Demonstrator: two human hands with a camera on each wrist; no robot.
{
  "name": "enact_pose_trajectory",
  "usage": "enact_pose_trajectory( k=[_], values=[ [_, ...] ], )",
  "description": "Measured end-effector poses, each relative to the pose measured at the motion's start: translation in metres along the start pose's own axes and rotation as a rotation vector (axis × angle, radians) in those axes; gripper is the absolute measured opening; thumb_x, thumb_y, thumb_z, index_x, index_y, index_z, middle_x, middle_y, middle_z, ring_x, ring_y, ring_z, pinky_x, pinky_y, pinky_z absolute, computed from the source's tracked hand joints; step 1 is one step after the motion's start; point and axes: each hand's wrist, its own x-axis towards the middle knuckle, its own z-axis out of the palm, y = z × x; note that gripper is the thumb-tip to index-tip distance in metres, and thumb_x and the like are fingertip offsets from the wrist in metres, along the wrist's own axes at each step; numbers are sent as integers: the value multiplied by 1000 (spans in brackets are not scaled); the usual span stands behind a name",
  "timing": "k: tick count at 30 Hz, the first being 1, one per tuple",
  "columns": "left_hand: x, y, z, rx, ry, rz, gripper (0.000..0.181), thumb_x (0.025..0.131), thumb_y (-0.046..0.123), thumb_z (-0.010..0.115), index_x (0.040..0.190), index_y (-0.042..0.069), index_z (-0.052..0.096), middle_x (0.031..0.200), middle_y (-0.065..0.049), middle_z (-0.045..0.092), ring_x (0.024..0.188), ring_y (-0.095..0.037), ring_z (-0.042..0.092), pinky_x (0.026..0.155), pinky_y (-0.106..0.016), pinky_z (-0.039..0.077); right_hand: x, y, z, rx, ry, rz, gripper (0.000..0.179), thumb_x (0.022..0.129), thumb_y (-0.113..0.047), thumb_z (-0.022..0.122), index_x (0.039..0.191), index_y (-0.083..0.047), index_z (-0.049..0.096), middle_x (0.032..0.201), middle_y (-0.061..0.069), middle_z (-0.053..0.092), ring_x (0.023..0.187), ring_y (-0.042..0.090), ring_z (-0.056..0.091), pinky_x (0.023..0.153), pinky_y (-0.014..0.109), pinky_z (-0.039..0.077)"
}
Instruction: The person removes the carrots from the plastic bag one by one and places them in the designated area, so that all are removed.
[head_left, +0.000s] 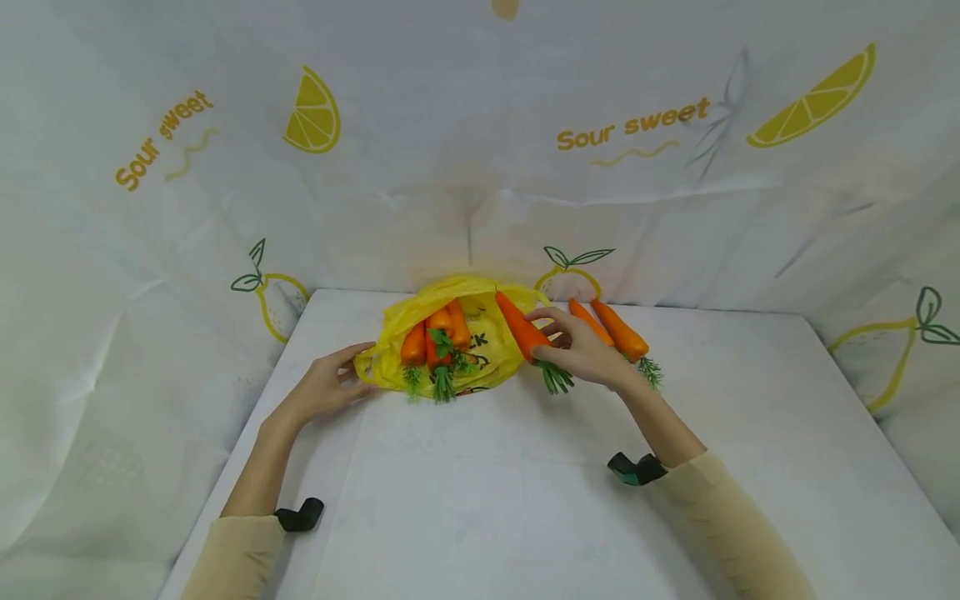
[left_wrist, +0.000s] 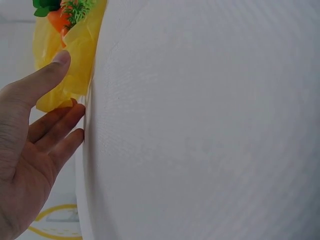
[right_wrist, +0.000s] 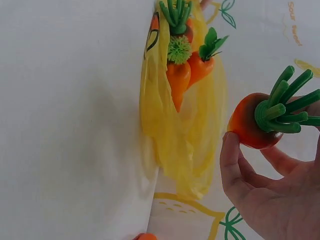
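Note:
My right hand (head_left: 573,346) grips a carrot (head_left: 517,321) with a green stem tuft, tip pointing up and away, over the right side of a yellow plastic bag (head_left: 487,367). In the right wrist view, the thumb and fingers curl round the thick end of the carrot (right_wrist: 250,122). Several orange carrots (head_left: 412,343) with green tops lie in the bag, at its mouth. At the bag's left edge, my left hand (head_left: 330,385) touches the plastic with relaxed fingers. The left wrist view has the thumb (left_wrist: 47,80) in front of the yellow plastic and the other fingers beside and behind it.
Two more carrots (head_left: 618,329) lie on the white table (head_left: 465,483) to the right of the bag, partly behind the right hand. A white cloth with lemon prints (head_left: 450,167) hangs behind the table and along its sides.

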Motion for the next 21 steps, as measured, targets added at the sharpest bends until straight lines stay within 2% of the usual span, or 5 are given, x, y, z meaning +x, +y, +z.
enact_pose_trajectory(
  k=[9, 16, 21],
  values=[
    [0, 2, 0, -11, 2, 4, 74, 92, 13, 87, 158, 5, 54, 158, -26, 58, 139, -47, 63, 111, -61, 56, -25, 7, -35, -2, 75, -19, 51, 103, -17, 68, 152, -9, 55, 132, 26, 69, 100, 31, 73, 88, 24, 60],
    [1, 2, 0, -10, -1, 0, 74, 92, 12, 87, 158, 5, 55, 158, -26, 59, 138, -47, 64, 110, -60, 57, -43, 16, -62, -34, 113, 36, 53, 105, -20, 66, 156, -11, 53, 140, 28, 66, 111, 38, 72, 88, 16, 57],
    [1, 1, 0, -14, -1, -10, 73, 92, 11, 86, 158, 5, 54, 158, -26, 58, 134, -48, 66, 109, -58, 58, -52, 29, -78, -63, 133, 75, 53, 108, -24, 64, 158, -14, 51, 146, 29, 64, 115, 40, 72, 86, 15, 58]
  ],
)
